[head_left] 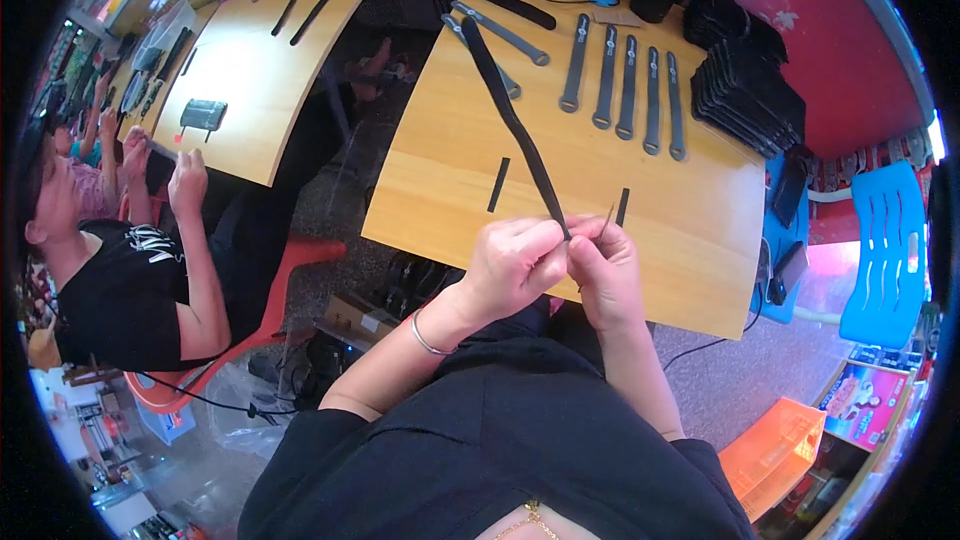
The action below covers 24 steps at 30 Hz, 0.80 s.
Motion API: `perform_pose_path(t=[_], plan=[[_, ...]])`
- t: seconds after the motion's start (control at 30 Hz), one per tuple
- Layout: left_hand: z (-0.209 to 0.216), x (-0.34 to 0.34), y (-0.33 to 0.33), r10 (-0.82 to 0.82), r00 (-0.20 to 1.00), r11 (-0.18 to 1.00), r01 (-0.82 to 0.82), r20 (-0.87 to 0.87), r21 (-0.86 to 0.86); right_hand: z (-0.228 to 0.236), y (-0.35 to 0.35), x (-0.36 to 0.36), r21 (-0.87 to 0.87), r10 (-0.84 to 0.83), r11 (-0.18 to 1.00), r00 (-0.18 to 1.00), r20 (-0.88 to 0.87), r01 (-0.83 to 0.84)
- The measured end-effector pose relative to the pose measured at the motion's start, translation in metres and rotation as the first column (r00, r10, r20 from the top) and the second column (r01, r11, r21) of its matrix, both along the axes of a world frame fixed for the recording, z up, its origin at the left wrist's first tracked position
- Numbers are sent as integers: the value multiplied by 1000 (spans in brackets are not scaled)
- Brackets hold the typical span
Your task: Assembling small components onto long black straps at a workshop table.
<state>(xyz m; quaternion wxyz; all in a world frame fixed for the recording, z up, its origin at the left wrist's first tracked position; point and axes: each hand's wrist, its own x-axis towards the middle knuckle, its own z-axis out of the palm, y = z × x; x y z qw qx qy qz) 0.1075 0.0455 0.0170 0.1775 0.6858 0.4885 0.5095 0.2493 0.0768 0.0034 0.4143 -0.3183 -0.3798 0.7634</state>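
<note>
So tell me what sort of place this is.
Probably a small assembly workshop. Both hands, left hand and right hand, work a long dark strap over a wooden table with a row of grey straps, a stack of black pieces, and a co-worker at a second table.

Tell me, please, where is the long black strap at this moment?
In the head view, the long black strap runs from both hands, left hand and right hand, at the wooden table's near edge, diagonally up-left, left of the grey straps.
</note>
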Motion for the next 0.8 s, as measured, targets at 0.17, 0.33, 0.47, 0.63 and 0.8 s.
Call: perform_pose_path(t=[0.17,0.33,0.47,0.63,0.8], plan=[[1,1,-3,2,1000,1000,-3,-31,-23,2,-6,1,33,-28,999,999,44,27],[6,4,-2,-12,998,1000,13,-55,8,5,-10,-3,105,-140,985,989,44,135],[8,-5,-17,-271,962,960,270,-2,-71,12,16,23,228,-289,941,946,148,252],[-9,2,-42,-180,935,907,277,305,-317,23,3,32,473,-220,865,973,66,164],[9,16,-34,-154,926,951,234,343,-204,25,-30,26,547,-74,834,966,248,-76]])
